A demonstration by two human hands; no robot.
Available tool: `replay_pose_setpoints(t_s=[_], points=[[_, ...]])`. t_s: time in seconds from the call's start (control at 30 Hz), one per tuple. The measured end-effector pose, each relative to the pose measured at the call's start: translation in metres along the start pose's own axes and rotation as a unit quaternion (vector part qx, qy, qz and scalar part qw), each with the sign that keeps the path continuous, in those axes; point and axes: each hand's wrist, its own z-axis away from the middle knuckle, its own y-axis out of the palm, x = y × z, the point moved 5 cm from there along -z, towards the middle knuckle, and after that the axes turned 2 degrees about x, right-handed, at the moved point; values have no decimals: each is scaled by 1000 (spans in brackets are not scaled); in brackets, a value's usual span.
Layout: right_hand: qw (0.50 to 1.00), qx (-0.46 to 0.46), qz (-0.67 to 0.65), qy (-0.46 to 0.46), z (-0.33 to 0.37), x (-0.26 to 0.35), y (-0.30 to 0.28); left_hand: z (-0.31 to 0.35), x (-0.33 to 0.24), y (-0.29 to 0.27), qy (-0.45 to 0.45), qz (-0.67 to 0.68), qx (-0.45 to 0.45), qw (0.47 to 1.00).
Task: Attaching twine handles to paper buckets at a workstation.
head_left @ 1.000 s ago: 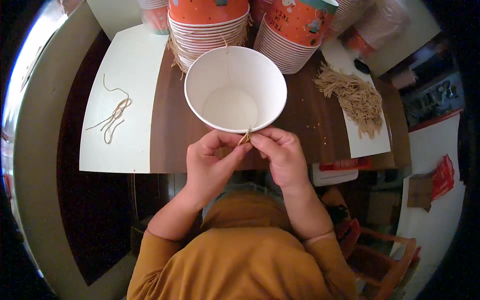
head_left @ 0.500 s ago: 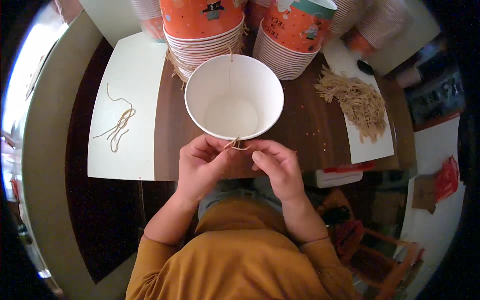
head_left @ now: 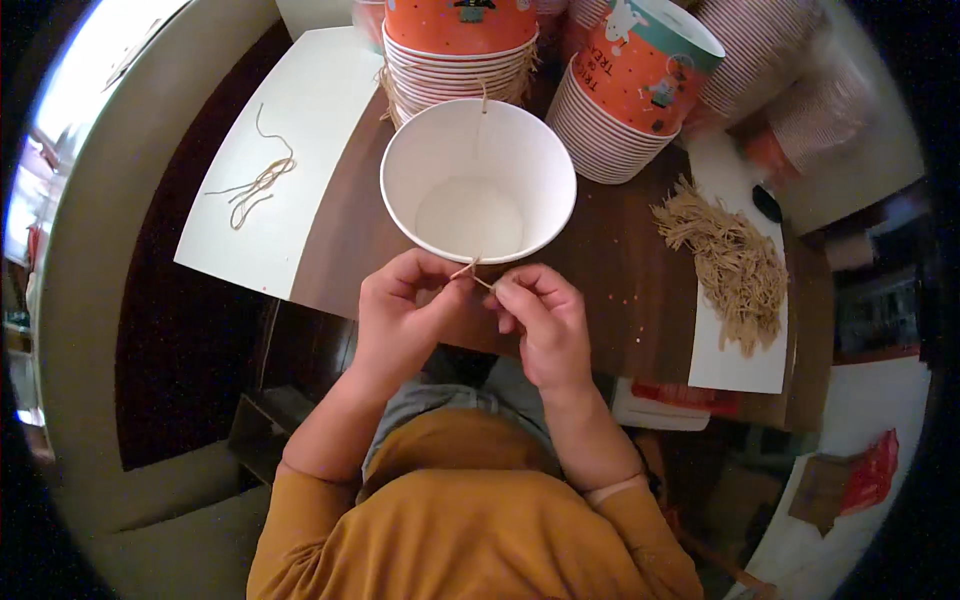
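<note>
Twine (head_left: 482, 283), thin and tan, at round-rimmed white bucket (head_left: 440, 170)

Dark printed lettering (head_left: 607, 60) could be read on the orange wall of the top paper bucket (head_left: 640, 75) in the right-hand stack (head_left: 610, 140). It ran aslant in short lines, toward the left of the side that faced the person, below a green band (head_left: 668, 33).
</note>
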Motion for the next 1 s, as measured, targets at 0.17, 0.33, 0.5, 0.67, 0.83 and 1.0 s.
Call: replay_pose_setpoints(t_s=[0.17, 0.33, 0.5, 0.67, 0.83, 1.0], points=[[994, 8, -81, 70, -5, -9, 1, 3, -8, 1, 81, -134, -36, 987], [997, -20, -51, 53, -10, -13, 10, 2, -19, -1, 138, -183, -42, 972], [993, -31, -108, 39, -6, -13, 33, -4, -9, -17, 54, -60, 15, 997], [989, -49, -125, 63, -6, -17, 43, -9, -9, -28, 4, 17, 44, 999], [997, -26, -66, 15, -7, -14, 56, -16, -7, -36, -45, 41, 51, 997], [996, -24, -84, -3, -8, -13, 54, -19, -7, -37, -58, 55, 39, 996]])
